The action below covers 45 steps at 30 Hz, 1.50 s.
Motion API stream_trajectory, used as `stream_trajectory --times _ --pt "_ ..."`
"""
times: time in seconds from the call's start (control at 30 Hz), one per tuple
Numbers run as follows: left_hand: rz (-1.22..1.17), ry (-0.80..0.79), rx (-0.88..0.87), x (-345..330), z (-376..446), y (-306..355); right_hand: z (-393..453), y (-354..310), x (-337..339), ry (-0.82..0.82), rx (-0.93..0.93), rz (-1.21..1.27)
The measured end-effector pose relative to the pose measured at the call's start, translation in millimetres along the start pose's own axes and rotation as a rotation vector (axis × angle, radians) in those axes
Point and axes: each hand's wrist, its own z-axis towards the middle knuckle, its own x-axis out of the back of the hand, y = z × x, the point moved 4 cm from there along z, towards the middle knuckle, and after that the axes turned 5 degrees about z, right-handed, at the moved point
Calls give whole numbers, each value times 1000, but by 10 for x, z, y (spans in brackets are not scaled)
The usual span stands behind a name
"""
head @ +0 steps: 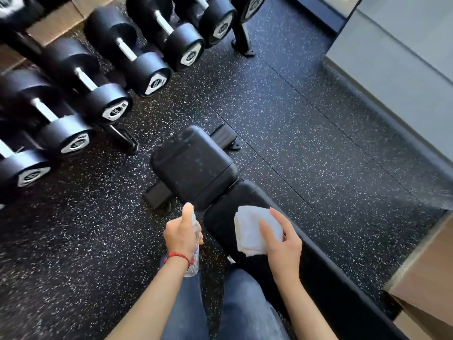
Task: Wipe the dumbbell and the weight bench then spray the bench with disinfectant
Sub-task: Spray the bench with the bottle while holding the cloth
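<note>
A black bench [196, 168] is sitting on black floor [294, 119] showing white speckles. The cloth [255, 229] is showing white, the bracelet [179, 256] red, jeans [245, 303] blue, dumbbells [137, 60] black.

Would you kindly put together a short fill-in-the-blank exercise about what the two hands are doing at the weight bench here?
1. The left hand grips a clear spray ____.
2. The right hand holds a folded white cloth on the black ____.
3. The dumbbells sit on a rack to the person's ____.
4. A red ____ circles the left wrist.

Missing words: bottle; bench; left; bracelet
</note>
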Motion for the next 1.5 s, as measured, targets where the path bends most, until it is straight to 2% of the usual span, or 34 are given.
stream_trajectory --times 0.1,0.43,0.67,0.87,1.07,1.2,1.5 --pt "33 21 -22 128 262 75 28 -45 -260 -2 5 -11" --pt "-35 -66 9 666 1011 156 -152 -241 -1211 88 22 18" --pt "-76 -108 -23 1132 1329 355 -306 -400 -1857 26 73 -1" --pt "-346 -29 -22 1543 1272 467 -341 -663 -2261 -147 143 -75" --pt "-452 128 -31 1893 1125 293 -431 -842 -2554 -367 278 -195" --pt "-525 231 -6 2107 912 96 -617 -863 -2674 -528 294 -225" --pt "-683 583 184 2843 427 -648 -1441 -738 -3314 -918 340 -386"
